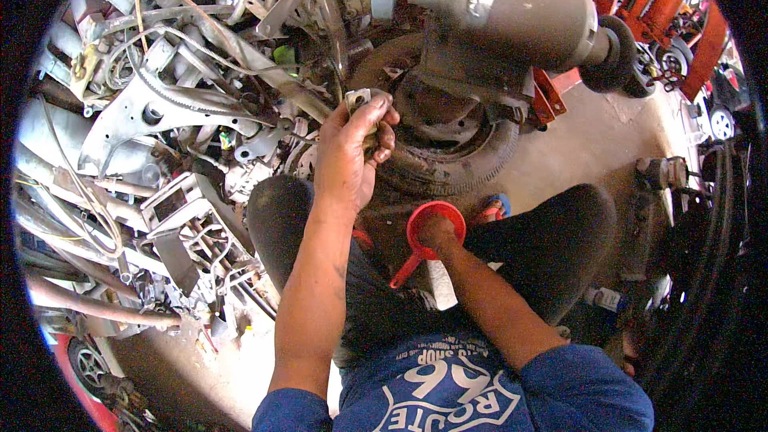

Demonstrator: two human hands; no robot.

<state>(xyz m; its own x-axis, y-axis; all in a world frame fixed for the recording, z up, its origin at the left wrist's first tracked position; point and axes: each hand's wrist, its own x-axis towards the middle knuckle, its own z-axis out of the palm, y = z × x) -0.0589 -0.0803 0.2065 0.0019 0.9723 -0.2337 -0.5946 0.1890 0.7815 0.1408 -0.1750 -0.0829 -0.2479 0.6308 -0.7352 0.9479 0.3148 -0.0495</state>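
My left hand [358, 146] is raised above my knees, its fingers closed round a small metal part with a hole [358, 98]. Most of that part is hidden in the grip. Between my legs sits a red plastic dipper [413, 261] with its handle toward me. My right hand [437, 231] reaches down into the dipper, so its fingers are out of sight. Just beyond the left hand lies a dusty tire on a wheel [480, 164].
A big metal cylinder [512, 12] on a red frame [552, 100] stands at the far side, over the tire. Scrap metal parts, including a pale control arm [152, 116], pile up on the left. A white block [441, 284] lies near the dipper. Concrete floor [596, 136] shows at right.
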